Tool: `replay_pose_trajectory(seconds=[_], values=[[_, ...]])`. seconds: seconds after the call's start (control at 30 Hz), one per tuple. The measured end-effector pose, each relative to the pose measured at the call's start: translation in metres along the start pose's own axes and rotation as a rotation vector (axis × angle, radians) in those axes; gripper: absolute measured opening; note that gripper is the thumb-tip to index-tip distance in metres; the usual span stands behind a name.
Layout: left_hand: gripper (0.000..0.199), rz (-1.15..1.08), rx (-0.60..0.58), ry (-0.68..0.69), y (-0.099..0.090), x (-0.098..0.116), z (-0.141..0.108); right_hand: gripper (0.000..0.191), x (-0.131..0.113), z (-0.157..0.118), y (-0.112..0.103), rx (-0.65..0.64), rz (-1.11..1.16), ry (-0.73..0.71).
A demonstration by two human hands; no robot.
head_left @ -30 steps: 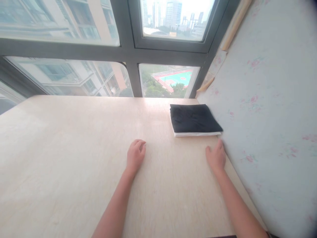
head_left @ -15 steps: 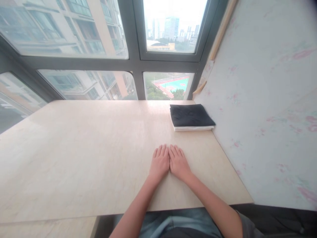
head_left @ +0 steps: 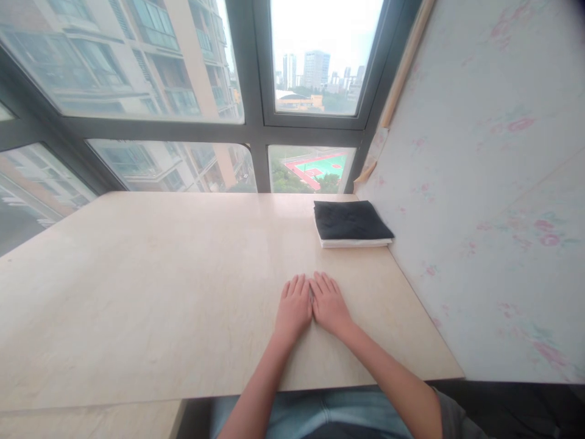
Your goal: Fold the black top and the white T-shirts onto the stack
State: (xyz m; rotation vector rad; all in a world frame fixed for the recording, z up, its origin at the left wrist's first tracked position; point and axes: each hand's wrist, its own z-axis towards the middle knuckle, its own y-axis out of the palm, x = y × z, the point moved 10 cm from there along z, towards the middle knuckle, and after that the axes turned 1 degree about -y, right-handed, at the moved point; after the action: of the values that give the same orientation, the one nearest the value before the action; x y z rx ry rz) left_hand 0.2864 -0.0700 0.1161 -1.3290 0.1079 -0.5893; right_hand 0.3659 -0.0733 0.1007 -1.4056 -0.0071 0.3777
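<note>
Both hands lie palm down, side by side, on the pale wooden table (head_left: 150,292), thumbs close together. My left hand (head_left: 295,305) rests flat with its fingers stretched forward, holding nothing. Beside it on the right, my right hand (head_left: 329,305) is also flat, its fingers pointing away from me, with nothing held. Beyond the hands, at the back right, a folded black cloth (head_left: 351,219) lies on top of a white layer (head_left: 356,243), touching neither hand.
A floral-papered wall (head_left: 493,231) borders the table's right side. Grey window frames (head_left: 256,116) stand behind the back edge. The front edge of the table runs just before my lap.
The camera view has tilted slightly upward, so table and window sit a little lower in the picture. The hands stay together on the table, with the fingers shifted very slightly.
</note>
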Motion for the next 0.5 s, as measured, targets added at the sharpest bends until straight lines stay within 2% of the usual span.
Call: replay_pose_trajectory(seconds=[0.5], values=[[0.045,-0.017,0.006,0.013,0.0004,-0.0023,0.0001,0.048,0.0018,-0.0017,-0.0027,0.025,0.047,-0.01]])
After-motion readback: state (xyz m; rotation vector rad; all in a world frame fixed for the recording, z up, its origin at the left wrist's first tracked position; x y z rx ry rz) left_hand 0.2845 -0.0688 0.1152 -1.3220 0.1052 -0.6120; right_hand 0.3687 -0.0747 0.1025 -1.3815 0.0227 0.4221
